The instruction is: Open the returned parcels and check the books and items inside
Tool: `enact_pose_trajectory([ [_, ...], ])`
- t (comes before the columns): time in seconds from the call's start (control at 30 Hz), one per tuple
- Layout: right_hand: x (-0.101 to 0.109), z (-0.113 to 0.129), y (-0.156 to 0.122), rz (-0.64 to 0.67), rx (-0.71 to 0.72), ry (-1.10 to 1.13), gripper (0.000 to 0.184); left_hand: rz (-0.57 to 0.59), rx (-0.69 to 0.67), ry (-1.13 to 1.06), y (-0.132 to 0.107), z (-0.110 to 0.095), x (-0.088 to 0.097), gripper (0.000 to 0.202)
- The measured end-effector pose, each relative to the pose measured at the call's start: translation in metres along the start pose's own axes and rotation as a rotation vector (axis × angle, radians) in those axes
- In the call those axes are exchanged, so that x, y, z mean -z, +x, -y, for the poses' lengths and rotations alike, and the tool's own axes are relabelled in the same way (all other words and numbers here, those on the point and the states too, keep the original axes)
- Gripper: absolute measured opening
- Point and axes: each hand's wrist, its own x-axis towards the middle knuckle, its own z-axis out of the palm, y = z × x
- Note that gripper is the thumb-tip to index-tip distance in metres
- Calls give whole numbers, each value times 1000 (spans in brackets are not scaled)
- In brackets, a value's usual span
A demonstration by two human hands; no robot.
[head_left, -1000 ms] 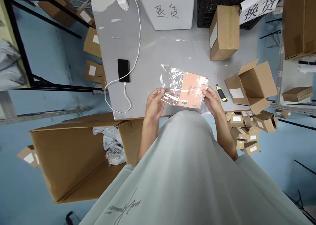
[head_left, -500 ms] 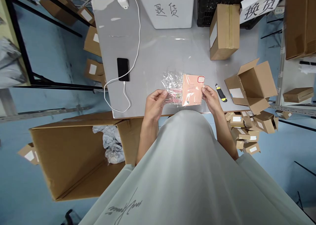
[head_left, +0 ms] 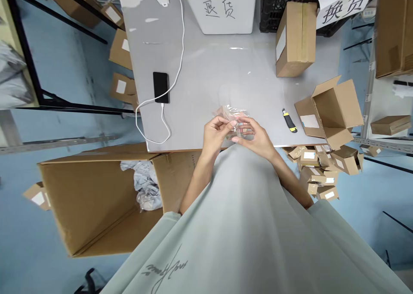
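Observation:
A clear plastic bag [head_left: 231, 111] with something pink in it is at the near edge of the table, partly hidden by my hands. My left hand [head_left: 217, 135] pinches the bag's near side between thumb and fingers. Close beside it, my right hand [head_left: 255, 138] has its curved fingers and thumb on the same bag. The flat pink item inside shows only in patches through the crinkled plastic. To the right lies a black and yellow utility knife [head_left: 289, 121].
An open cardboard box [head_left: 335, 109] stands at the table's right edge, with a closed box [head_left: 296, 40] behind it. A white bin [head_left: 222, 10] and black crate [head_left: 271, 14] line the back. A phone [head_left: 161, 87] lies left on its cable. A large carton [head_left: 93, 208] is lower left.
My hands have come together over the bag from its two sides. The pink item, flat and plainly visible before, is now mostly covered by hands and plastic.

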Motion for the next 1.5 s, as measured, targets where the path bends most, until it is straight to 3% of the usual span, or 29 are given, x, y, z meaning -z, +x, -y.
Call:
enact_pose_trajectory([
  [0.13,-20,4,1,-80,-41,-70,53,-3,44,0,1,9,-1,57],
  [0.23,-21,-1,5,-102,-54,-63,43,-29,115,-29,4,19,-1,54],
  [0.37,-6,-9,10,-138,-43,-75,50,-31,146,-91,8,28,0,55],
  [0.53,13,-18,14,-221,-53,-78,59,-99,-8,-54,18,27,3,66],
  [0.73,13,-19,15,-276,-53,-61,63,-144,-120,12,26,22,3,66],
  [0.9,15,-21,17,-297,-65,-15,63,-135,-115,21,25,17,3,64],
  [1.2,36,-22,24,-298,-74,134,57,-49,-45,-10,21,10,-6,68],
  [1.33,30,-1,8,-394,43,-143,41,-31,-27,-19,19,11,-7,66],
  [1.5,11,21,-8,-113,96,-693,36,6,-39,7,14,10,-8,58],
])
